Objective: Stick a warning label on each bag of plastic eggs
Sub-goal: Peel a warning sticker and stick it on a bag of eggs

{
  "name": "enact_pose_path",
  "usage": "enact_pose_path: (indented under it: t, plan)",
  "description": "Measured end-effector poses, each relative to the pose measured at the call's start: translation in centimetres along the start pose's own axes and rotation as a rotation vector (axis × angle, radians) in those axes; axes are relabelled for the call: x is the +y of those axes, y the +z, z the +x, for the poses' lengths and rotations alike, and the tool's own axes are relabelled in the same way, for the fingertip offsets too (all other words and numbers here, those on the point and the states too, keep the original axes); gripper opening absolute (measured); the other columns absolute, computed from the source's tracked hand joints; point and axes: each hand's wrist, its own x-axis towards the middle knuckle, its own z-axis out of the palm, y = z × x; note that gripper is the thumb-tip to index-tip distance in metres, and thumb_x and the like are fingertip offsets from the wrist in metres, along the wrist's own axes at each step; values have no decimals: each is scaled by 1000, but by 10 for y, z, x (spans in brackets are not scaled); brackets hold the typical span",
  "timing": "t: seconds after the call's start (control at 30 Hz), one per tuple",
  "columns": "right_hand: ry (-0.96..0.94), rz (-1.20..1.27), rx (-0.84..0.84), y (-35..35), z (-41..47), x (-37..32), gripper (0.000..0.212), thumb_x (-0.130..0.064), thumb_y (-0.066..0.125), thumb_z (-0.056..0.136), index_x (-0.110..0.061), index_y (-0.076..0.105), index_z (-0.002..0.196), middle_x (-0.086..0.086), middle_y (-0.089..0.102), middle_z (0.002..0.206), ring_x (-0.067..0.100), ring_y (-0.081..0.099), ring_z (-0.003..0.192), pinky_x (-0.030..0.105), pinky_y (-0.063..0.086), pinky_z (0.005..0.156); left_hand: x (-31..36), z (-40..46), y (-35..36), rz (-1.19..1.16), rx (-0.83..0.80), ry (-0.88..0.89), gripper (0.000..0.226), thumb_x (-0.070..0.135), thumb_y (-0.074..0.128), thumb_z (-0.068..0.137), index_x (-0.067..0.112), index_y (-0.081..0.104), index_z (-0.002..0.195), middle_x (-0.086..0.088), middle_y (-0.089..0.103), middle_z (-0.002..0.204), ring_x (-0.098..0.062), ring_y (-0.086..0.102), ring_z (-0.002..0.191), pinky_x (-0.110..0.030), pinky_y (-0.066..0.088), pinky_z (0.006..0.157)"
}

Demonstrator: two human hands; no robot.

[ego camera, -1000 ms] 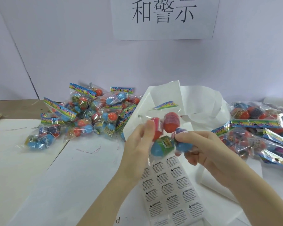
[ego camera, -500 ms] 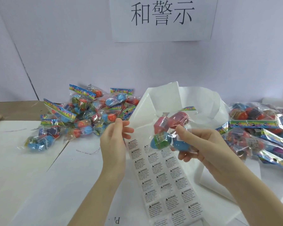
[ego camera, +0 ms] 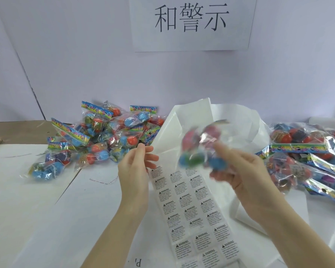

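Gripping a blurred bag of eggs [ego camera: 200,149], the right hand [ego camera: 238,171] needed steadying while the empty, loose-fingered left hand [ego camera: 135,167] peeled from the label sheet [ego camera: 193,209].

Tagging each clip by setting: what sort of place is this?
Probably a packing or labelling bench in a small workshop: piles of bagged eggs on both sides, a sheet of warning labels on the paper-covered table, and a printed sign on the wall.

The bag of eggs [ego camera: 199,149] and the right hand's fingers [ego camera: 223,151] are motion-blurred, grip indistinct.
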Motion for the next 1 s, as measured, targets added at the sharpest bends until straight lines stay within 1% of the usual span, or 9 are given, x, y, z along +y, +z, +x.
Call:
enact_pose_path:
  t: [0.13,0.2,0.37,0.47,0.53,0.63,0.8,0.9,1.0]
  plan:
    - [-255,463,200,4,2,0,68,-24,57,71,-21,41,137,-16,59,121,6,62,107,14,51,80,-1,0,0,-21,23,-4,32,21,46,97,15,62,71,10,61,52,0,49,46,-16,41,55]
    - [-256,397,173,4,1,4,78,-23,57,71,-22,29,144,-23,56,123,6,61,109,16,52,83,-2,1,0,-18,48,18,31,20,46,97,15,62,71,9,61,54,-1,50,47,-11,42,52]
    - [-678,-594,61,3,-4,27,70,-11,66,80,-30,33,138,-20,51,132,3,64,104,18,53,77,0,6,-3,62,172,115,28,18,50,95,18,62,69,10,61,63,3,52,54,-6,41,54]
    - [-1003,-1204,-13,2,-1,37,36,-11,66,77,-13,68,113,-3,67,115,11,70,86,27,56,58,5,22,-16,247,222,155,21,23,52,93,20,61,75,9,63,78,-3,55,73,-18,42,67]
    - [-1009,-1286,-59,5,-2,40,12,-12,69,73,-11,76,83,-1,74,94,12,71,78,27,54,52,3,42,-27,582,163,164,16,30,54,92,18,64,97,-1,64,105,-18,56,100,-35,45,88]
    - [-956,-1312,-81,4,-1,42,11,-16,65,78,-13,75,74,-6,72,77,12,67,62,26,51,46,-4,71,-38,1093,52,97,62,48,59,85,15,45,135,-14,36,145,-30,29,135,-48,24,109]
    - [-914,-1314,-106,4,0,40,25,-23,53,84,-14,73,73,-7,70,70,13,63,53,26,48,42,-26,102,-41,1447,-177,222,93,69,45,82,23,4,151,-9,-8,159,-25,-4,146,-52,4,113]
    - [-904,-1327,-115,5,-1,41,26,-23,52,84,-15,73,71,-7,68,68,13,61,51,26,47,41,-28,113,-37,1469,-202,322,83,63,44,87,20,13,150,-4,14,158,-23,22,142,-50,15,111]
    - [-887,-1338,-142,5,-1,45,27,-24,51,84,-15,71,69,-6,67,65,15,60,49,27,47,40,-26,115,-29,1317,-48,383,51,47,55,88,13,46,126,-6,52,130,-26,48,118,-45,30,98]
